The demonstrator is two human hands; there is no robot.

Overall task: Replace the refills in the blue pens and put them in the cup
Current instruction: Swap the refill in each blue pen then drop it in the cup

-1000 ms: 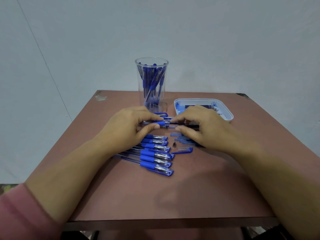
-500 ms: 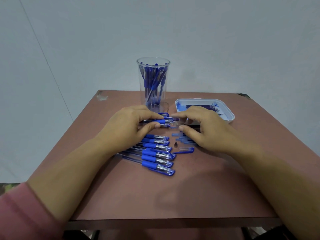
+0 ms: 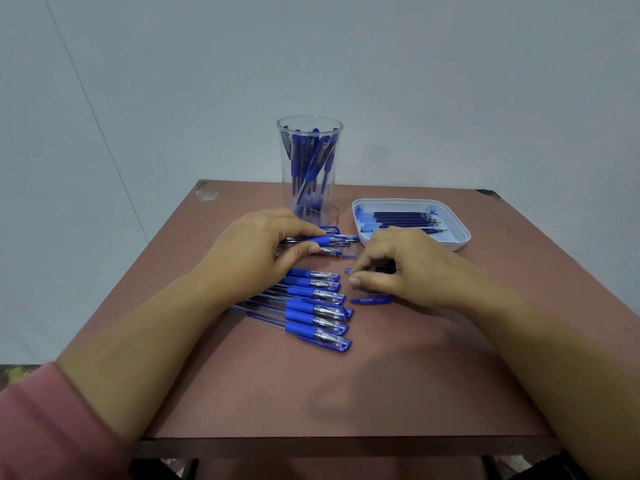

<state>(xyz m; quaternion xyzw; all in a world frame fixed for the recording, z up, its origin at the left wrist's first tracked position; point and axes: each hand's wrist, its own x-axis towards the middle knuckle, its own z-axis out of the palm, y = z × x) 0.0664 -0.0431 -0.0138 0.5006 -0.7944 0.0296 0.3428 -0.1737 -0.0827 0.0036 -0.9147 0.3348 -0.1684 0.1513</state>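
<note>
My left hand grips a blue pen by its rubber grip, holding it level just in front of the clear cup, which has several blue pens standing in it. My right hand hovers low over the table, right of the pen, with fingers and thumb curled round a dark refill that is mostly hidden by the hand. A row of several capped blue pens lies below my left hand. One loose blue cap lies under my right thumb.
A white tray with several dark refills sits at the back right, just beyond my right hand. A small metal pen tip and a tiny blue piece lie between my hands. The brown table ends close to me.
My right hand has drawn away from the pen, moving right and toward me with the refill. My left hand has kept the pen in place.
</note>
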